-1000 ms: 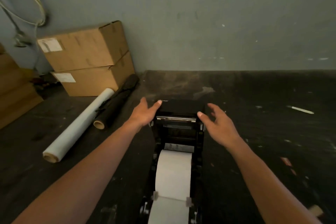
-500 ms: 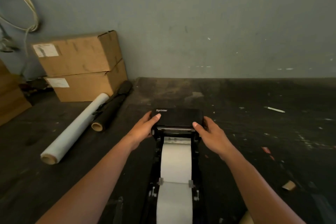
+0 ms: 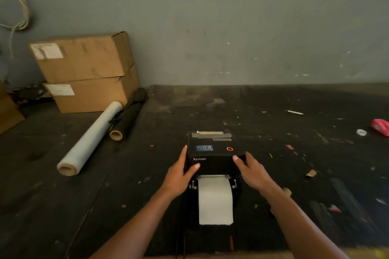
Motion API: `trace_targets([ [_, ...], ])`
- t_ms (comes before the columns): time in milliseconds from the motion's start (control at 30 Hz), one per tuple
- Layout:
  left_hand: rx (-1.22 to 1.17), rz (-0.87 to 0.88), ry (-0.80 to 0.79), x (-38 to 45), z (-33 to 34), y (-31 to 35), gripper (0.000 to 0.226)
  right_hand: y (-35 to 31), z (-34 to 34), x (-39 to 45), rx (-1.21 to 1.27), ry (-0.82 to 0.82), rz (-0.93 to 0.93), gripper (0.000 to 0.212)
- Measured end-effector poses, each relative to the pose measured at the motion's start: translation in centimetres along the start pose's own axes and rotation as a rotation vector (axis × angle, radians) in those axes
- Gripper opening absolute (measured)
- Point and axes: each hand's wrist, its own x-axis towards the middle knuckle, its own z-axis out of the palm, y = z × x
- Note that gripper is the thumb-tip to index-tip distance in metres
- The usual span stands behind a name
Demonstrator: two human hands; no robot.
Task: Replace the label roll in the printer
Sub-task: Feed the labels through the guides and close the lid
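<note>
A black label printer [image 3: 212, 151] sits on the dark table, its lid down, with a red ring light and a blue sticker on top. My left hand [image 3: 181, 174] grips the lid's near left corner, thumb on its front face. My right hand [image 3: 252, 172] grips the near right corner. White label paper [image 3: 215, 200] runs from under the lid toward me, over a black holder. A short strip of paper shows at the printer's far slot [image 3: 210, 133].
Two stacked cardboard boxes [image 3: 84, 71] stand at the back left against the wall. A clear wrap roll [image 3: 88, 139] and a black roll [image 3: 128, 118] lie beside them. A red object [image 3: 381, 126] and a white ring [image 3: 361, 132] lie at the far right, amid paper scraps.
The printer lid has swung down from open to closed under both hands. My hands moved from the lid's sides onto its near corners.
</note>
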Motion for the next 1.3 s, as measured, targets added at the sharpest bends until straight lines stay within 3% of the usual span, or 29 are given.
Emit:
trace_targets([
  [333,0.067,-0.017,-0.014,-2.0,1.5,-2.7,0.08,3.3,2.4,-2.3,0.08,0.033,0.043,0.062],
  [567,-0.121,-0.172,0.049,-0.6,1.4,-1.8,0.072,2.9,2.0,-1.0,0.087,0.098,0.107,0.06],
  [800,-0.207,-0.37,-0.04,-0.4,0.9,-2.6,0.1,4.1,3.9,-0.4,0.335,0.059,0.235,0.066],
  [900,-0.367,-0.435,-0.068,-0.8,1.3,-3.3,0.109,4.8,4.9,-0.6,0.436,0.086,0.253,0.065],
  [1000,-0.509,-0.45,-0.053,-1.1,2.3,-3.9,0.108,5.2,5.0,-0.3,0.445,0.09,0.241,0.064],
  [1300,-0.583,-0.441,-0.013,-1.2,3.2,-4.6,0.103,5.9,5.0,0.2,0.347,0.08,0.192,0.064],
])
